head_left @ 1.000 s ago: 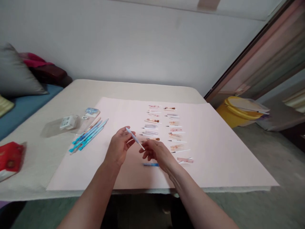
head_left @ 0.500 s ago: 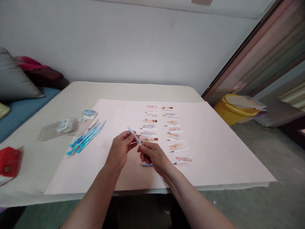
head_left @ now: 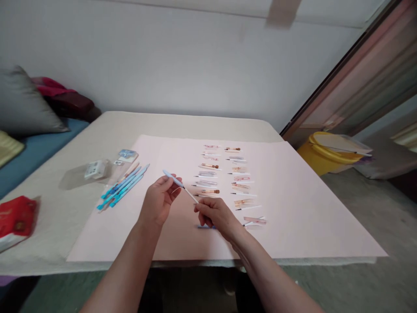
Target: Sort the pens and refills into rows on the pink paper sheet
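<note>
Above the pink sheet [head_left: 293, 217], my left hand [head_left: 158, 196] pinches a light blue pen barrel [head_left: 172, 178]. A thin white pen refill [head_left: 190, 195] sticks partly out of the barrel's lower right end. Its outer end is pinched between the thumb and fingers of my right hand [head_left: 214, 214]. Beneath the right hand lies a blue pen part [head_left: 205, 227], mostly covered. Two columns of separated pen parts and refills lie beyond and beside the hands, among them a brown-tipped barrel [head_left: 210, 191] and a pink piece [head_left: 255, 220].
At left lie several blue pens [head_left: 125, 187], a clear package [head_left: 127, 155] and a small transparent box [head_left: 97, 168]. A red packet [head_left: 18, 221] rests near the table's left edge. A yellow bucket [head_left: 321, 152] stands on the floor at right, and a wall rises behind the table.
My hands have moved apart, the left one leftward and the right slightly rightward. The white refill now shows between them, drawn partly out of the barrel. The view has shifted a little.
</note>
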{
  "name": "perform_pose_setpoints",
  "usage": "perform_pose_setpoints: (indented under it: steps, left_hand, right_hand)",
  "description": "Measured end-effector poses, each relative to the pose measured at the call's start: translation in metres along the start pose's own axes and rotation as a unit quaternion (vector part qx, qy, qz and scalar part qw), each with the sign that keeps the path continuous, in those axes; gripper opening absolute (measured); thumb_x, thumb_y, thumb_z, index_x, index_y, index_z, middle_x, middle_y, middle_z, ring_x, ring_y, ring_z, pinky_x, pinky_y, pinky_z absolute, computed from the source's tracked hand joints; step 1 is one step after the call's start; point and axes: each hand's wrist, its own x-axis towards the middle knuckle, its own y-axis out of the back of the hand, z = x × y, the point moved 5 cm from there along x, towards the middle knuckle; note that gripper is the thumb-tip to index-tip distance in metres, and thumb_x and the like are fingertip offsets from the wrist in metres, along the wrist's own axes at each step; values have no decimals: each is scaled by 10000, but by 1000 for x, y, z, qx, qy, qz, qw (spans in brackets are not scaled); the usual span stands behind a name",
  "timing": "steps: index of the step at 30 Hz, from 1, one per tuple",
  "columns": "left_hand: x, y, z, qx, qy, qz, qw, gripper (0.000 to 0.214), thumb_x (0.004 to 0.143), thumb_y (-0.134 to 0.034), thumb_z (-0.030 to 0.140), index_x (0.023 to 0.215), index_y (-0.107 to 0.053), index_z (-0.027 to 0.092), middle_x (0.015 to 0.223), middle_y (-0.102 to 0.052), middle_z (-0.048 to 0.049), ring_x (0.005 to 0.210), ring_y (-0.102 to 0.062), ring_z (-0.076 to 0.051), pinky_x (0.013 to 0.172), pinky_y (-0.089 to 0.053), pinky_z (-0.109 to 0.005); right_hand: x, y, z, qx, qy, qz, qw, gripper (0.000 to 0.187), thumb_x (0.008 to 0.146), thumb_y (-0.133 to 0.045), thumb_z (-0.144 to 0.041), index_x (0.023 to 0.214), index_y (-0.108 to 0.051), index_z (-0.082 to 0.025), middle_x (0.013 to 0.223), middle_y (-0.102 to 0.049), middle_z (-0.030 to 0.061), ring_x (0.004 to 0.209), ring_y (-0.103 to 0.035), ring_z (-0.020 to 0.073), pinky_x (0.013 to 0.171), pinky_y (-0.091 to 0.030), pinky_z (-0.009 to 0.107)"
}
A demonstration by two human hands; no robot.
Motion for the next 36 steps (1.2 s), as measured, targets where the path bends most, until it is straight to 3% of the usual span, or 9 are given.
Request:
perform_pose_setpoints:
  steps: [6,15,36]
  left_hand:
    - [5,11,1,-68,32,41,996,80,774,-561,86,815,-629,99,846,-642,-95,749,-623,-129,627,-525,-211]
    - [6,11,0,-92,44,59,993,111,750,-572,50,831,-613,114,805,-645,-87,742,-634,-133,602,-531,-206]
    - [6,10,-6,-33,51,32,998,75,705,-614,96,746,-567,138,829,-659,-80,709,-626,-125,545,-495,-189]
  right_hand:
    - [-3,5,3,-57,-2,-16,998,189,809,-503,-302,731,-595,-155,509,-567,-21,397,-359,56,404,-249,190]
    - [-5,31,0,-180,38,19,983,274,823,-500,-362,634,-567,-174,598,-596,8,501,-489,100,469,-345,218]
    - [-8,31,-6,-180,41,19,983,299,827,-503,-397,632,-560,-177,585,-598,6,485,-488,99,458,-334,222]
